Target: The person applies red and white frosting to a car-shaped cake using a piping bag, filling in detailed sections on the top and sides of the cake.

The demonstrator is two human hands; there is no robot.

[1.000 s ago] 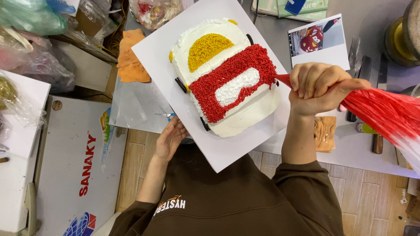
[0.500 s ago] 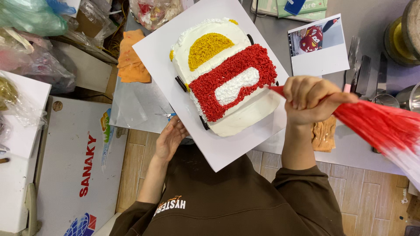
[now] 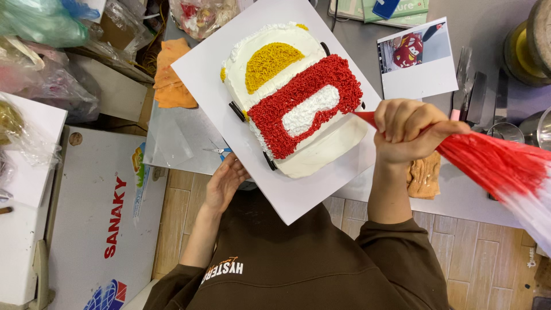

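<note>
A white cake (image 3: 321, 143) with a red piped frame, a yellow half-round patch and dark side pieces sits on a white square board (image 3: 206, 74). My right hand (image 3: 410, 132) grips a piping bag of red icing (image 3: 493, 163); the bag's tip touches the red piping at the cake's right edge. My left hand (image 3: 225, 182) rests under the board's lower left edge, fingers spread against it.
A picture card of a red figure (image 3: 416, 60) lies to the right of the cake. Orange cloths (image 3: 172, 80) (image 3: 423, 175) lie on the grey worktop. Metal tools and bowls (image 3: 516, 123) stand at the right, plastic bags (image 3: 40, 34) at the left, a white chest (image 3: 86, 218) below.
My right hand and the piping bag have shifted slightly down and left along the cake's right edge. The board and my left hand have stayed put.
</note>
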